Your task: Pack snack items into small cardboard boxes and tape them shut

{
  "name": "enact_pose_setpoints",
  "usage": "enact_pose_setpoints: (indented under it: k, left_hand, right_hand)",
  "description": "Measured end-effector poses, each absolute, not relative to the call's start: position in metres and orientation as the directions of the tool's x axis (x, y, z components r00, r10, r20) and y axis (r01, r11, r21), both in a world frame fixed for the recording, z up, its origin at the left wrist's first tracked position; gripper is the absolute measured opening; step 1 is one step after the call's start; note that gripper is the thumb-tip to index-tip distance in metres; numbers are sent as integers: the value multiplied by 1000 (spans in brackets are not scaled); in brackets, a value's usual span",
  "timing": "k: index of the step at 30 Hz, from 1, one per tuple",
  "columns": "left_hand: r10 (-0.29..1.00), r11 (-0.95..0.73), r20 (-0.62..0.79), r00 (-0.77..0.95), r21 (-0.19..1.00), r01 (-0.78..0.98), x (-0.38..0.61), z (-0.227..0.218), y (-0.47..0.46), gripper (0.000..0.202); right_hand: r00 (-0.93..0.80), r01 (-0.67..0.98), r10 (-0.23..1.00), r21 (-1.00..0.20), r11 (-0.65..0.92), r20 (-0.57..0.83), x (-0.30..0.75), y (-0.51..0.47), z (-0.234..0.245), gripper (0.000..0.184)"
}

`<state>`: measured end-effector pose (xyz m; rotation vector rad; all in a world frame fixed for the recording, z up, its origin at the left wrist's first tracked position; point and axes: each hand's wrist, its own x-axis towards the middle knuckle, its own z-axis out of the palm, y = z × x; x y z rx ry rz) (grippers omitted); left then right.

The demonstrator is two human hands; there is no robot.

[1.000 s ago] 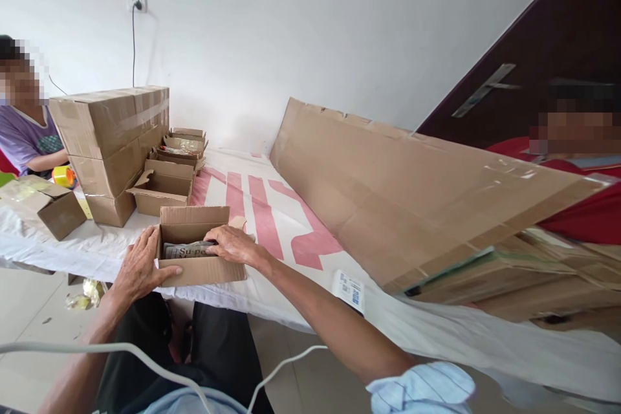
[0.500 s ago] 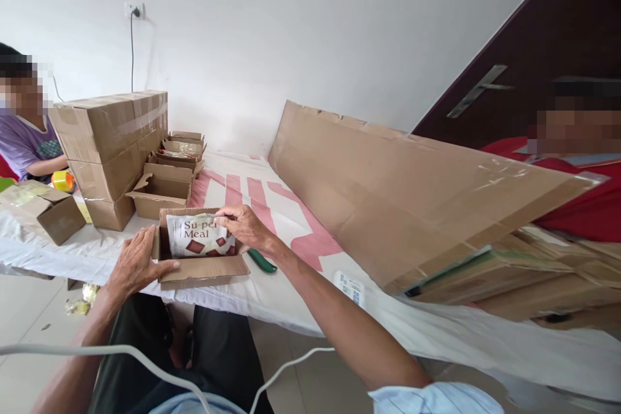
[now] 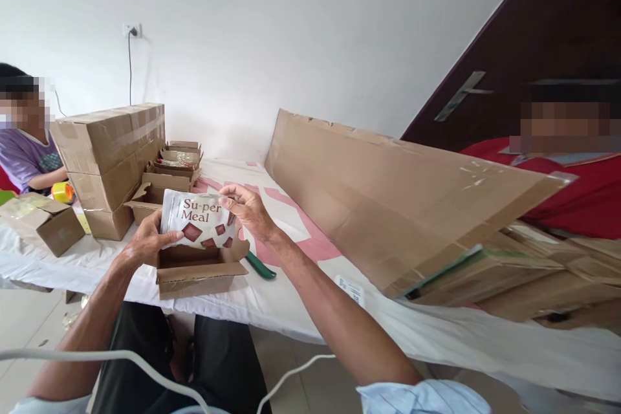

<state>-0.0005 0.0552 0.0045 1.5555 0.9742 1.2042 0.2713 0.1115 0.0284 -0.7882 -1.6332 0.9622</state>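
A white food pouch (image 3: 198,220) printed "Su-per Meal" with brown squares is held up between my two hands. My left hand (image 3: 149,237) grips its lower left side, thumb across the front. At its upper right edge, my right hand (image 3: 250,210) pinches the pouch between thumb and fingers. Directly below sits an open cardboard box (image 3: 201,281), its front flap folded outward; the pouch hides part of the opening. To the right of the box lies a green-handled tool (image 3: 261,266), partly hidden by my right wrist.
Stacked taped cartons (image 3: 109,165) stand at the left, with open boxes (image 3: 182,158) behind. A large cardboard sheet (image 3: 388,194) leans on the right. A tape roll (image 3: 62,193) and a person in purple (image 3: 24,155) are far left; a person in red (image 3: 509,187) is at right.
The pouch has been lifted from inside the box to above it. My left hand has let go of the box's left side and taken hold of the pouch.
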Motion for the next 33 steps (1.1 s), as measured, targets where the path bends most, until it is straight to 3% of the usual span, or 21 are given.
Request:
enact_pose_setpoints:
  k: [5,7,9,12,15,17,19,22,25,28,33]
  left_hand:
    - [967,-255,254,31,966,41,0,-1,60,71]
    - [941,-300,320,-109,939,166,4,1,60,64]
    - [862,-367,467,-196,842,395,15,3,56,51]
    - [715,-491,697,-50,553,673,41,-1,42,34]
    - [605,-670,754,254,311,674,61,-8,26,44]
    - [570,-729,749,338,270,630,59,-11,22,49]
    - [605,-680,765,222,350,645,45,-9,28,49]
    - [770,-507,636,-55,661,553,14,-2,45,68]
    - [945,-327,316,86,910,254,-3,2,57,77]
    - [955,-216,190,226,971,97,-1,0,58,60]
    - [971,-206,207,116,978,-17,12,-4,59,63]
  right_hand:
    - [-125,-13,923,-931,364,363,271,106,0,79]
    - [-49,31,932,-932,361,359,264,96,-10,87]
    - [-96,0,936,-940,341,339,252,83,-18,90]
    - [-271,-169,905,-941,292,329,231,67,-22,82]
    - [-194,-328,921,-907,263,338,221,63,-21,65]
    - [-139,-428,947,-880,207,290,226,65,-19,65]
    - [-179,-486,953,-864,129,243,237,68,-17,70]
    - [-305,-475,928,-879,47,215,252,70,-14,71]
    - [-391,-444,899,-896,5,199,258,72,-13,71]
    - [-420,-412,887,-911,2,192,255,76,-13,73]
    - [-370,-389,900,-918,74,229,254,85,-17,76]
